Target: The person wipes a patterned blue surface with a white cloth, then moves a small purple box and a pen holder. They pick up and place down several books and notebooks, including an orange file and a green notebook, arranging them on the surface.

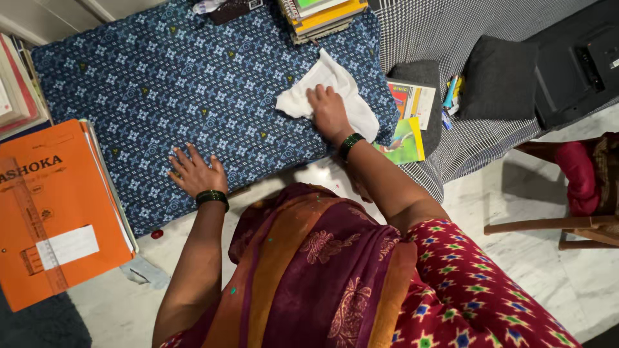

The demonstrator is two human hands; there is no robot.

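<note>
The right hand presses flat, fingers loose, on a crumpled white cloth near the right edge of the blue patterned surface. The left hand rests open, fingers spread and empty, near its front edge.

The right hand presses flat on a white cloth lying on the blue patterned table cover. The left hand rests flat on the cover's near edge.

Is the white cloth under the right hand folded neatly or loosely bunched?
Loosely bunched. The white cloth lies crumpled with uneven edges on the blue patterned cover, and the right hand presses flat on it.
</note>
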